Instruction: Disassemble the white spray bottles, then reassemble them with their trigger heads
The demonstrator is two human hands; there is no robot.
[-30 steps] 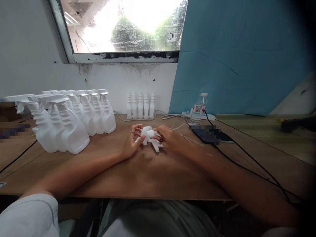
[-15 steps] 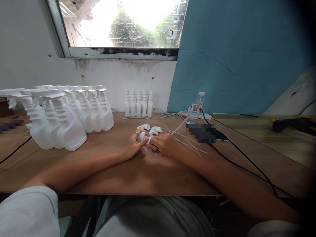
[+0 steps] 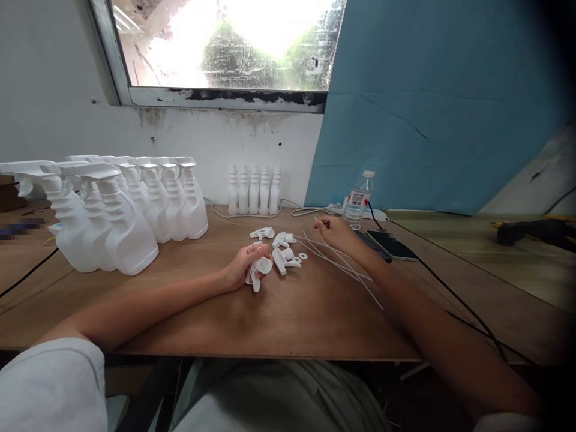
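My left hand is closed around a white trigger spray head, its round collar facing up and the trigger hanging toward me. On the table just right of it lie more spray heads, one nearest, with two small white ring washers beside it. My right hand is away to the right, above the thin white dip tubes. Its fingers are pinched together; a tiny pale tip shows at them, too small to name.
Several white spray bottles with heads on stand at the left. Slim white bottles line the wall. A clear water bottle, a phone and a black cable are at the right. The table's front edge is near me.
My hands have parted: the right moved up and right toward the tubes, the left stayed with its spray head, now tilted differently. Another spray head and two washers have come into view.
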